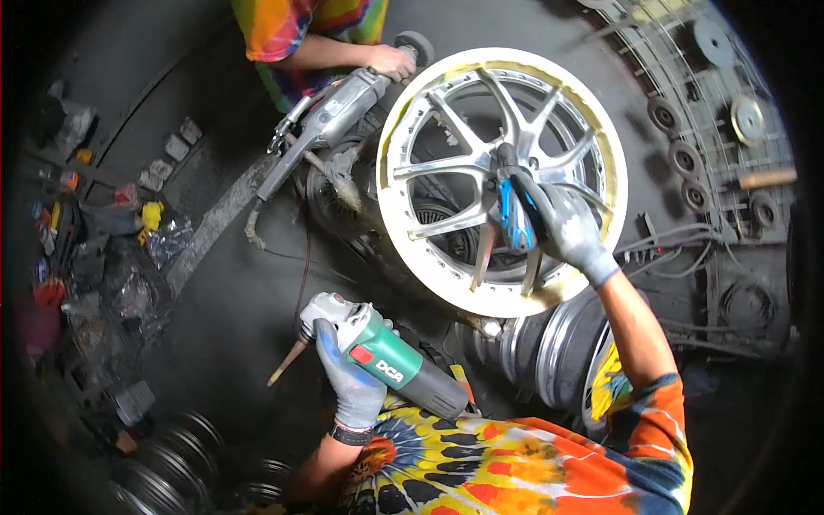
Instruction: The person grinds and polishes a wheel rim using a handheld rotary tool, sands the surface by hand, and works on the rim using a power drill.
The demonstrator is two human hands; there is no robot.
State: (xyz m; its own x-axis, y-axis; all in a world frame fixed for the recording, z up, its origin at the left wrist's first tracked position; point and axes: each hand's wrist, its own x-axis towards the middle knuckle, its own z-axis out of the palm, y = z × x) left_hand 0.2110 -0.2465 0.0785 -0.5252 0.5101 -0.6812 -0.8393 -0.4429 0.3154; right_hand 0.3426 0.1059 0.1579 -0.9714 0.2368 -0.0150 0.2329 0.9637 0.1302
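Observation:
My left hand [354, 378], in a grey glove, is wrapped round the head end of a green and black angle grinder [399, 371] marked DCA, held in front of my body. My right hand [568, 225], gloved too, grips a blue and black power tool [515, 215] whose kind I cannot make out. Its dark front end is over the hub of a spoked alloy wheel rim [396, 249]. The rim faces up at a tilt, its outer lip whitish and yellowed. My right fingers are partly hidden behind the tool.
Another person's hand [391, 62] holds a grey tool with a round disc [415, 48] beside the rim. A long grey metal machine [335, 120] stands left of it. More rims [562, 356] are stacked below right. Discs [748, 120] hang on a rack at right; clutter [129, 283] lies left.

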